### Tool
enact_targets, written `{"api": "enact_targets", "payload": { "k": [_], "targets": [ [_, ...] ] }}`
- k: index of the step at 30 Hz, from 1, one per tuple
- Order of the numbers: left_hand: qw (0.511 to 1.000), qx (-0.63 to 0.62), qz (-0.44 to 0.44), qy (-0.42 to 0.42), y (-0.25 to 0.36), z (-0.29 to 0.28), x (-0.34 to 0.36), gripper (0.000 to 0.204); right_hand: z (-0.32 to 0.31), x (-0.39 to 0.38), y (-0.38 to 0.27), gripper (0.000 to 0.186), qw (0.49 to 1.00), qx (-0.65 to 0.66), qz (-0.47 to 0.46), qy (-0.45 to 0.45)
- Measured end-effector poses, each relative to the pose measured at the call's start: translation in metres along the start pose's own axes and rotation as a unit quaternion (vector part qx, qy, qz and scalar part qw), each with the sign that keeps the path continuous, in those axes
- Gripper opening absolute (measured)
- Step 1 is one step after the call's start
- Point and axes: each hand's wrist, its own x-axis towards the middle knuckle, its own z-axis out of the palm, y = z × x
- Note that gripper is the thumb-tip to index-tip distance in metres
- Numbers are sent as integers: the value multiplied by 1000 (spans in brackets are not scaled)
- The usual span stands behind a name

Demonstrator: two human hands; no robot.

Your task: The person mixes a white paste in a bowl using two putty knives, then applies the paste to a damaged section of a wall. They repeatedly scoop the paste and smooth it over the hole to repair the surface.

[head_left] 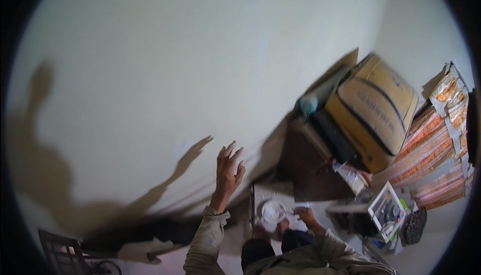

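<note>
My left hand [228, 174] is raised in front of the pale wall [145, 84], its fingers spread and bent a little, holding nothing; its shadow falls just left of it. Lower right, my right hand [306, 217] has its fingers curled; whatever may be in them is too small to make out. Left of that hand, a round whitish container [273, 209] stands on a light square board or platform [269, 191], above my feet [260, 231].
On a brown cabinet [300, 165] at right sit a large yellow bag [373, 102], a black item [328, 134] and a teal cylinder [309, 103]. Beyond hangs a striped curtain [426, 155]. A white box of small items [386, 210] stands lower right. A dark metal frame [60, 250] is lower left.
</note>
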Motion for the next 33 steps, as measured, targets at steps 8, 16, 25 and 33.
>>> {"api": "enact_targets", "payload": {
  "k": [8,16,25,33],
  "targets": [
    [956,-102,-213,-175,-54,131,-253,51,1,55,66,36,989,-126,62,-41],
    [909,-160,-276,-266,-120,230,-397,45,-15,152,171,40,984,-171,38,-34],
    [858,-198,-298,-370,-207,341,-502,37,-26,255,305,34,987,-151,53,-13],
    [886,-165,-200,-384,-287,460,-565,27,-62,369,425,32,968,-244,-37,-52]
  ]
}}
